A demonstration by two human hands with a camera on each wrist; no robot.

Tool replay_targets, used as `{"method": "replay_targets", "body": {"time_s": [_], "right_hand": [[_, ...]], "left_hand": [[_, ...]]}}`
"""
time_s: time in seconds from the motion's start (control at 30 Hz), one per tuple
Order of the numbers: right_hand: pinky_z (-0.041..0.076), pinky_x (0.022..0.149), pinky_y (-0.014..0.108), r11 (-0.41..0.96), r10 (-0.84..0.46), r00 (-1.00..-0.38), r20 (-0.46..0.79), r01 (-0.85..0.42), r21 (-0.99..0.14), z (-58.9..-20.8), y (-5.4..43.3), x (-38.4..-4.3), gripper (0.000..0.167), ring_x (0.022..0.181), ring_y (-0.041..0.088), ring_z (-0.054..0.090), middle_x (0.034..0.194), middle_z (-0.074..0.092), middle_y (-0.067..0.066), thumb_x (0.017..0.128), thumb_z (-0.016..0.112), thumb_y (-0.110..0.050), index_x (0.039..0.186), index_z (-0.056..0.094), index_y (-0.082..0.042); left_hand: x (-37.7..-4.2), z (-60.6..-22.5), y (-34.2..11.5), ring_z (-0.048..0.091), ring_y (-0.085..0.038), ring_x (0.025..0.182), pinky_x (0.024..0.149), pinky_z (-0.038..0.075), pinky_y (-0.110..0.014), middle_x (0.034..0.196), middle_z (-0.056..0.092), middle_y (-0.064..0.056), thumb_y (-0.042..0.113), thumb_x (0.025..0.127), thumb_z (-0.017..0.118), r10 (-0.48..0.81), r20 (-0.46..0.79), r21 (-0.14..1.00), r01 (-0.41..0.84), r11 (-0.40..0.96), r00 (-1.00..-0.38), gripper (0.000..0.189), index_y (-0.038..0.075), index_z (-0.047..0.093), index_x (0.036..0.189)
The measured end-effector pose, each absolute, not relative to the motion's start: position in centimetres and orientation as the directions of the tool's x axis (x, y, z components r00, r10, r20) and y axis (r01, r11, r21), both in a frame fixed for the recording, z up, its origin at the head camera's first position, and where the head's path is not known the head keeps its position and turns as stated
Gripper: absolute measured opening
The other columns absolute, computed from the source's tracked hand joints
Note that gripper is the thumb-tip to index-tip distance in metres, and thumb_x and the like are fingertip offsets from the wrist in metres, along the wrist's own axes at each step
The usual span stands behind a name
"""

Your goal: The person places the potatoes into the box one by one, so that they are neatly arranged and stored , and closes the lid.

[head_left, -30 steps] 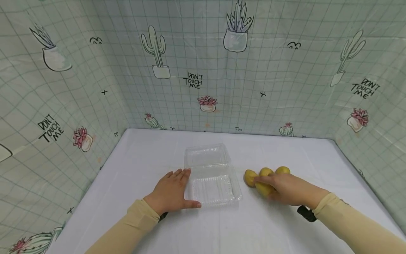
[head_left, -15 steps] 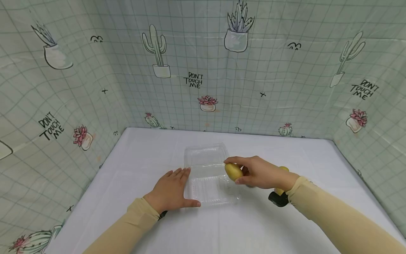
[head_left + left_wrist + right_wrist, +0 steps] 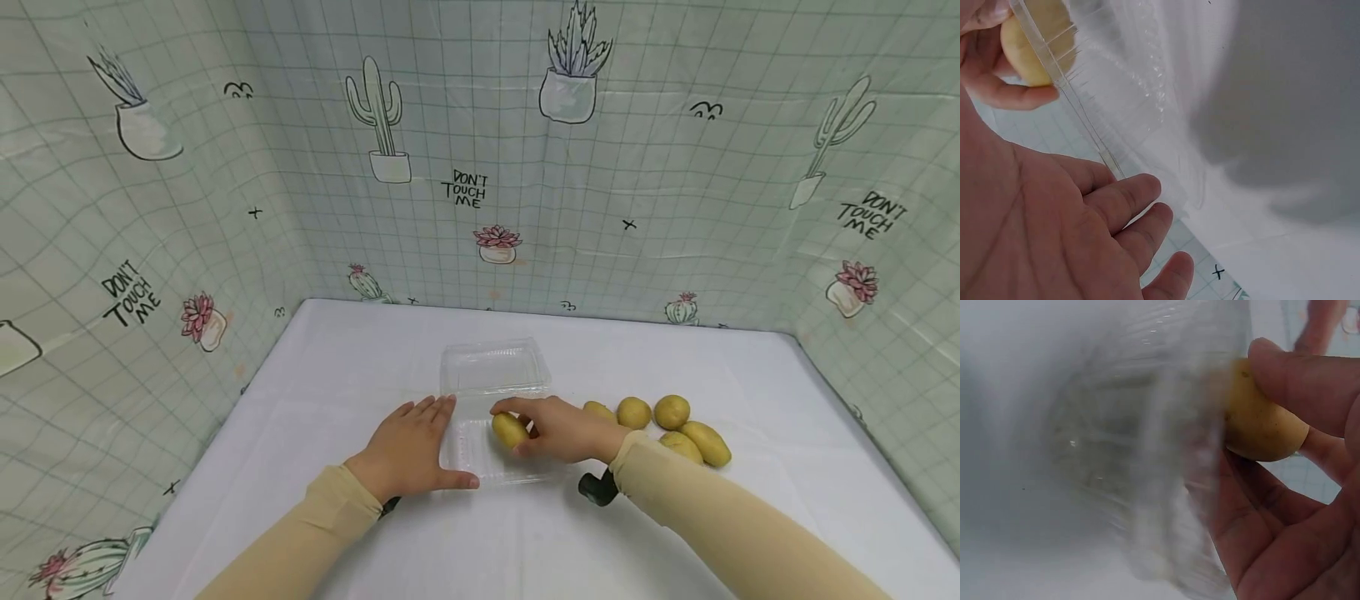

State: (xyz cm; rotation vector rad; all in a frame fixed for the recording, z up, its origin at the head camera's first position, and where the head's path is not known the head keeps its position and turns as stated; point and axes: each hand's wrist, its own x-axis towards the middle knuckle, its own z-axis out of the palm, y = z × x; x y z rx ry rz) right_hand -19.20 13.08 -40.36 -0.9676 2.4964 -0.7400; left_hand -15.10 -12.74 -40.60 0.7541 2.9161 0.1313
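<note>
A clear plastic clamshell box (image 3: pixel 468 454) lies unfolded on the white table, its lid (image 3: pixel 495 367) laid back on the far side. My left hand (image 3: pixel 408 450) rests along the box's left edge, with fingers stretched out and the thumb at the near corner. Over the box's base my right hand (image 3: pixel 562 429) pinches a yellow potato (image 3: pixel 508 432) between thumb and fingers. The left wrist view has the potato (image 3: pixel 1038 47) at the box's rim, near the right hand's fingers. In the right wrist view the clear wall partly covers the gripped potato (image 3: pixel 1263 425).
Several more potatoes (image 3: pixel 672 412) lie grouped right of the box, some partly behind the right forearm. A white cloth covers the table (image 3: pixel 360 358). Behind and to the sides hangs a gridded curtain (image 3: pixel 637 167) printed with cacti.
My right hand has picked a potato from the group and carried it left to above the box's base. The left hand has kept its place at the box's edge.
</note>
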Motion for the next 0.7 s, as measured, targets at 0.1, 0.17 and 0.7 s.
{"method": "replay_targets", "body": {"time_s": [0.1, 0.17, 0.7], "right_hand": [[0.051, 0.080, 0.031, 0.648, -0.702, -0.699, -0.137, -0.547, -0.530, -40.9, 12.6, -19.1, 0.058, 0.082, 0.011, 0.059, 0.108, 0.062, -0.004, 0.090, 0.076, -0.015, 0.143, 0.053, -0.015], [0.051, 0.078, 0.030, 0.656, -0.706, -0.696, -0.133, -0.572, -0.492, -41.0, 12.4, -18.9, 0.058, 0.081, 0.011, 0.057, 0.106, 0.062, -0.004, 0.089, 0.077, -0.017, 0.142, 0.054, -0.014], [0.049, 0.082, 0.031, 0.707, -0.695, -0.690, -0.205, -0.601, -0.372, -40.5, 12.2, -19.0, 0.063, 0.084, 0.011, 0.055, 0.101, 0.063, -0.010, 0.084, 0.078, -0.012, 0.143, 0.054, -0.012]], "left_hand": [[-15.1, -40.5, -12.7, 0.034, -0.033, 0.143, 0.115, 0.026, -0.049, 0.156, 0.037, -0.015, 0.081, 0.078, 0.059, 0.489, -0.095, 0.117, 0.478, 0.871, -0.867, 0.115, -0.002, 0.033, 0.153], [-15.0, -40.5, -12.7, 0.034, -0.033, 0.143, 0.115, 0.026, -0.049, 0.156, 0.037, -0.015, 0.081, 0.078, 0.059, 0.489, -0.093, 0.121, 0.478, 0.870, -0.867, 0.115, -0.002, 0.033, 0.153], [-15.1, -40.7, -12.9, 0.034, -0.032, 0.143, 0.115, 0.027, -0.049, 0.156, 0.037, -0.015, 0.082, 0.078, 0.057, 0.489, -0.094, 0.114, 0.479, 0.871, -0.867, 0.115, -0.001, 0.032, 0.154]]}}
